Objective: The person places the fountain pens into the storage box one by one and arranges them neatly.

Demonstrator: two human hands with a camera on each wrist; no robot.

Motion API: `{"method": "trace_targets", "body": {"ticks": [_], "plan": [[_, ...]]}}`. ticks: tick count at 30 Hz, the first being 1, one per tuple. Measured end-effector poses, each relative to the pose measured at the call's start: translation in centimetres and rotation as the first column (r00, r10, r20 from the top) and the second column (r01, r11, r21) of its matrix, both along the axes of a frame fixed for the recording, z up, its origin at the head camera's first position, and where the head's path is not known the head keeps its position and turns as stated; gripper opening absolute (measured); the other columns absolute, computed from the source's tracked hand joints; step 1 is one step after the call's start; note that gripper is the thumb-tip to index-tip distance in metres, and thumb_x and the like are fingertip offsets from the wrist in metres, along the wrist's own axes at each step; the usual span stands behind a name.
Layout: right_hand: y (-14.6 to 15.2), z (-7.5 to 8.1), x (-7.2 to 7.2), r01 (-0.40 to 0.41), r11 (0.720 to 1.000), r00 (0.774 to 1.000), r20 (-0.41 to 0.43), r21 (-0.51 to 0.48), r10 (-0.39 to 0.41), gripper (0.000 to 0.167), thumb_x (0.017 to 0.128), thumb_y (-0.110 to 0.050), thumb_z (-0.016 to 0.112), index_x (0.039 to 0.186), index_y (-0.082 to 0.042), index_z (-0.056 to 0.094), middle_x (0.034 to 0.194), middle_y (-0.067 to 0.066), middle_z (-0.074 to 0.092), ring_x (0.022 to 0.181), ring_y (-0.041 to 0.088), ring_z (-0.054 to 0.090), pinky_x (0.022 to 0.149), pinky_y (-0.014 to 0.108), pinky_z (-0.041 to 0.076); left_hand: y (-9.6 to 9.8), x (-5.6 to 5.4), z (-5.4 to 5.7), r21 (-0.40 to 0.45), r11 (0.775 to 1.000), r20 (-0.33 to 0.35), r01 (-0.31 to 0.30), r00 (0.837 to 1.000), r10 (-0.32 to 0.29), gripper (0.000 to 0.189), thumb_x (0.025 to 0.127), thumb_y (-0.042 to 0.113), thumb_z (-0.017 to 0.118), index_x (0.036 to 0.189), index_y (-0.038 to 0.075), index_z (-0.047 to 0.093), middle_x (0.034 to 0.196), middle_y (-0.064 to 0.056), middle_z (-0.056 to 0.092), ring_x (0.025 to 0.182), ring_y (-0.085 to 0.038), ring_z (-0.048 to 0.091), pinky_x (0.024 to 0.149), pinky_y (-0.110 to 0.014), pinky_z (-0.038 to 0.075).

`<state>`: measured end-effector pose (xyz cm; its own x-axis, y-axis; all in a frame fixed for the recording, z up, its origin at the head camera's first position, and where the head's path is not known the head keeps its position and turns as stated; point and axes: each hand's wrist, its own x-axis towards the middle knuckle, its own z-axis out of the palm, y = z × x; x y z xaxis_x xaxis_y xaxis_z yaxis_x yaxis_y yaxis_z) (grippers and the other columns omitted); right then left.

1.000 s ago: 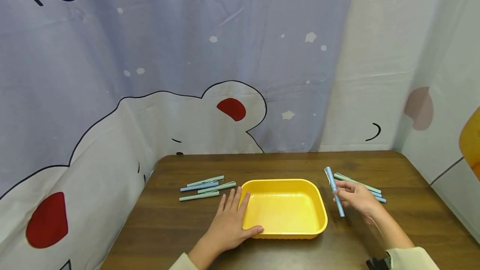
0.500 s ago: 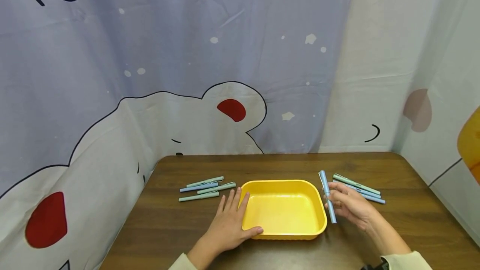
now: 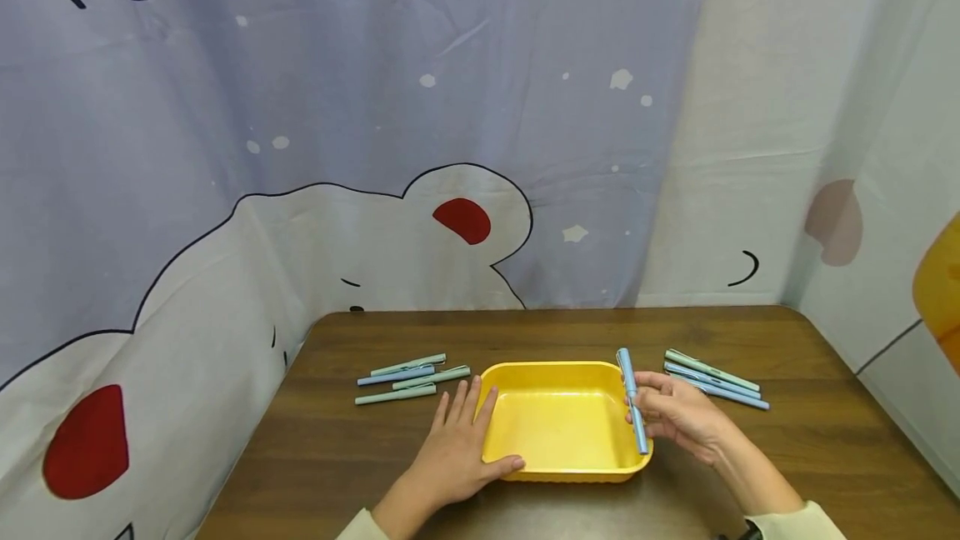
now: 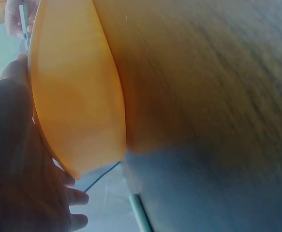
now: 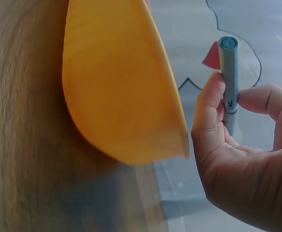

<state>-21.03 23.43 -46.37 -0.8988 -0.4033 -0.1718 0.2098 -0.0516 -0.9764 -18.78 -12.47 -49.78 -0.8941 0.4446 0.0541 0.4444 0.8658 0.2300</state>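
Observation:
A blue pen with a clip is pinched between the thumb and fingers of my right hand. It is held tilted above the right rim of a yellow rectangular tray. In the right wrist view the pen appears end-on beside the tray's outer wall, apart from it. My left hand rests with spread, straight fingers on the tray's left rim, thumb along the front edge. The left wrist view shows this hand dark against the tray wall. Nothing shows inside the tray.
Several green and blue pens lie left of the tray on the brown wooden table. On the right lie a green pen and blue pens. A printed curtain hangs behind the table.
My right hand has moved left with the blue pen, from beside the right-hand pens to over the tray's right rim. My left hand has stayed on the tray.

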Motion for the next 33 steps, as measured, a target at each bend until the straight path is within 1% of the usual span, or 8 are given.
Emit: {"method": "trace_targets", "body": {"ticks": [4,7,9,14,18,22,28,33], "plan": [[-1.0,0.4,0.2,-0.032,0.999,0.999,-0.004,-0.006,0.032,0.069,0.098,-0.005,0.055,0.149,0.017,0.015,0.104,0.007,0.063,0.093,0.021,0.067,0.078,0.038,0.060,0.0,0.0,0.1,0.004,1.000,0.001,0.003,1.000,-0.003,0.101,0.091,0.078,0.046,0.163,0.012,0.021,0.169,-0.017,0.008,0.155,-0.040,0.012,0.121,-0.062,0.011],[-1.8,0.5,0.3,-0.059,0.998,0.998,-0.004,-0.017,0.059,0.068,0.099,-0.005,0.055,0.149,0.016,0.014,0.105,0.009,0.062,0.094,0.022,0.068,0.079,0.040,0.060,0.0,0.0,0.1,0.003,1.000,0.000,0.001,1.000,-0.001,0.100,0.091,0.078,0.046,0.163,0.012,0.021,0.169,-0.017,0.008,0.155,-0.040,0.011,0.121,-0.062,0.011],[-2.3,0.5,0.3,-0.063,0.998,0.998,0.000,-0.017,0.063,0.069,0.099,-0.005,0.056,0.149,0.017,0.014,0.107,0.011,0.061,0.095,0.024,0.068,0.081,0.041,0.060,0.0,0.1,0.1,0.003,1.000,0.003,-0.002,1.000,0.002,0.100,0.091,0.078,0.047,0.163,0.012,0.022,0.169,-0.017,0.008,0.155,-0.040,0.011,0.121,-0.062,0.011],[-3.4,0.5,0.3,-0.048,0.999,0.999,-0.001,0.020,0.048,0.071,0.099,-0.006,0.057,0.150,0.018,0.015,0.111,0.014,0.062,0.100,0.028,0.069,0.083,0.043,0.060,-0.1,0.1,0.1,0.009,1.000,0.008,0.001,1.000,-0.002,0.100,0.091,0.077,0.048,0.162,0.011,0.023,0.169,-0.018,0.010,0.155,-0.040,0.011,0.121,-0.063,0.011],[-4.1,0.4,0.2,-0.037,0.998,0.999,-0.009,0.050,0.037,0.071,0.098,-0.007,0.059,0.150,0.017,0.017,0.113,0.016,0.062,0.102,0.031,0.069,0.083,0.043,0.060,-0.1,0.1,0.1,0.002,1.000,-0.004,0.005,1.000,-0.005,0.100,0.091,0.077,0.048,0.162,0.011,0.023,0.168,-0.020,0.012,0.155,-0.040,0.012,0.121,-0.063,0.012],[-4.8,0.2,0.1,-0.035,0.997,0.999,-0.018,0.071,0.036,0.068,0.097,-0.006,0.059,0.148,0.018,0.021,0.111,0.015,0.062,0.101,0.031,0.069,0.082,0.043,0.060,-0.1,0.0,0.1,-0.005,1.000,-0.010,0.008,1.000,-0.008,0.100,0.091,0.077,0.047,0.162,0.011,0.024,0.168,-0.020,0.012,0.155,-0.040,0.013,0.121,-0.063,0.012],[-5.9,0.0,0.1,-0.029,0.994,0.999,-0.025,0.102,0.031,0.062,0.097,-0.006,0.060,0.145,0.017,0.028,0.112,0.020,0.060,0.099,0.030,0.069,0.080,0.043,0.060,-0.1,0.0,0.0,-0.015,1.000,-0.025,0.007,1.000,-0.008,0.100,0.091,0.078,0.046,0.162,0.011,0.024,0.168,-0.020,0.013,0.154,-0.040,0.014,0.121,-0.062,0.014],[-6.7,-0.5,-0.2,-0.024,0.994,0.999,-0.026,0.103,0.027,0.058,0.096,-0.005,0.060,0.142,0.017,0.032,0.111,0.021,0.060,0.097,0.032,0.069,0.078,0.043,0.061,0.0,0.0,-0.1,-0.029,1.000,-0.035,0.003,0.999,-0.004,0.100,0.091,0.078,0.046,0.162,0.011,0.024,0.168,-0.019,0.013,0.154,-0.039,0.014,0.121,-0.062,0.014]]}}
